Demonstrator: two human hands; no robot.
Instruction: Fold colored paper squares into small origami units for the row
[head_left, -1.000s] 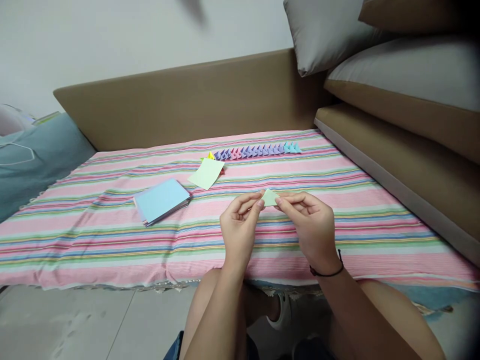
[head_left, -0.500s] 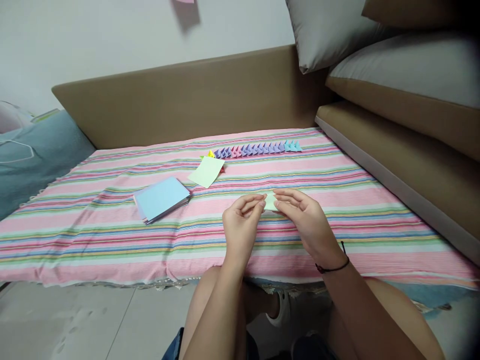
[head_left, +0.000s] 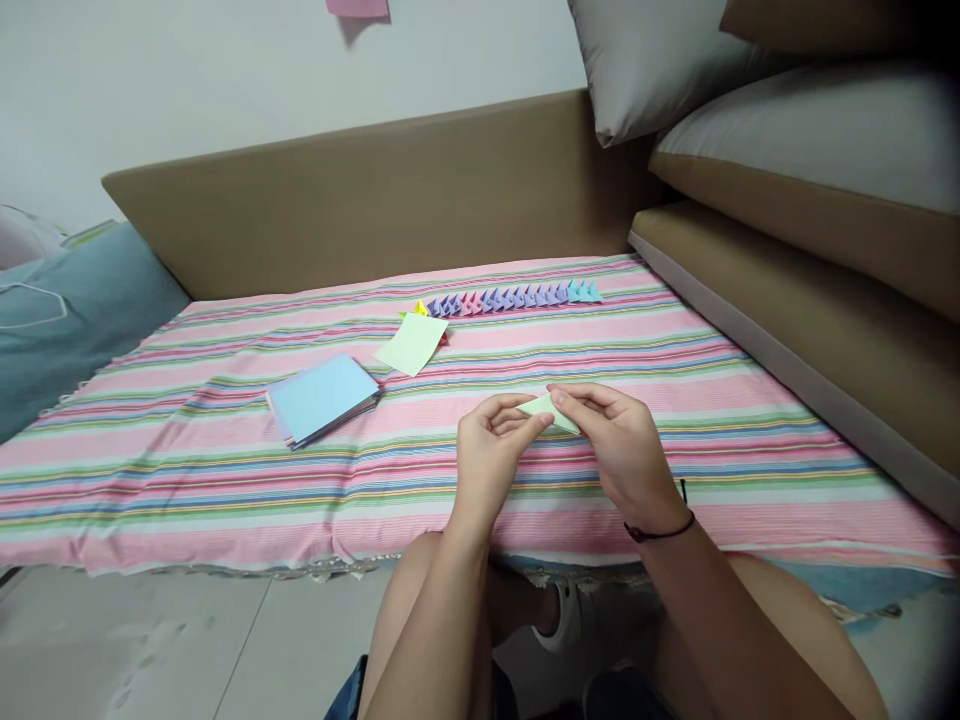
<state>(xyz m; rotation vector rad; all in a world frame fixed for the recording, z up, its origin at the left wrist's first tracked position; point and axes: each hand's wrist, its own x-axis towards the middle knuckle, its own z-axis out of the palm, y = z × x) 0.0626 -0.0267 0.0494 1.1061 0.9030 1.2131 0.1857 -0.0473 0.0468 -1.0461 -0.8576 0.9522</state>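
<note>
Both hands pinch a small folded pale green paper piece just above the striped cloth. My left hand grips its left end with curled fingers. My right hand, with a black band on the wrist, holds its right end from above. Farther back lies a loose pale green paper sheet, and to the left a stack of blue paper sheets. A row of folded paper pieces, yellow, purple, pink and teal, stretches along the far side of the cloth.
The pink striped cloth covers a low brown sofa seat with a brown backrest. Grey and brown cushions are stacked on the right. A teal pillow lies at the left. My knees are under the cloth's front edge.
The green piece has been turned from an upright triangle to a flatter, tilted shape between my fingertips. Both hands have shifted slightly right and lower.
</note>
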